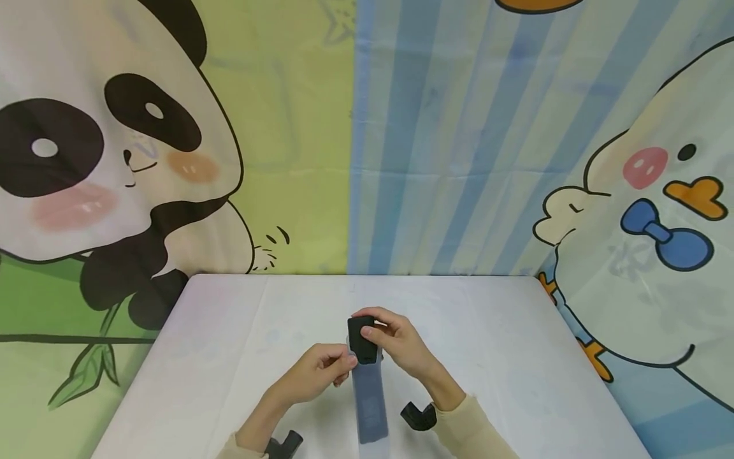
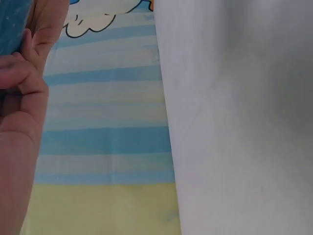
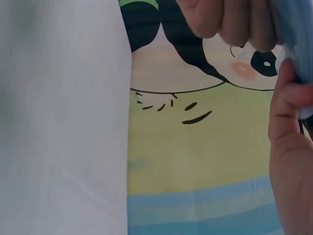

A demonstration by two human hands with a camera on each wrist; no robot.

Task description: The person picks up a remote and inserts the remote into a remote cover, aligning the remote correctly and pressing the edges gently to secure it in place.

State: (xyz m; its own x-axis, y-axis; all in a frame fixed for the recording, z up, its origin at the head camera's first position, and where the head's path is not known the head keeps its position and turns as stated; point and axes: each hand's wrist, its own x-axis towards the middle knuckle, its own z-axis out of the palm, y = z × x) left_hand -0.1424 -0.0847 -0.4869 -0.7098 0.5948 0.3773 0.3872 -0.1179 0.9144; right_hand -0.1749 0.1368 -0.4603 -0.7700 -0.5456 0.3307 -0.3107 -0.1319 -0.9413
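Both your forearms angle inward over the white surface (image 1: 493,344); your right hand (image 1: 401,341) grips the black block (image 1: 361,344), thumb across its front, while your left hand (image 1: 321,373), fingers curled, pinches the bluish strip's (image 1: 371,408) edge. Block sits between your hands, strip running below them.

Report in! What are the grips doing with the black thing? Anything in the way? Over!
Right grip holding black block. Left grip pinching blue strip at its edge. Block in or over strip's far end, can't tell. Right grip partly covers block.
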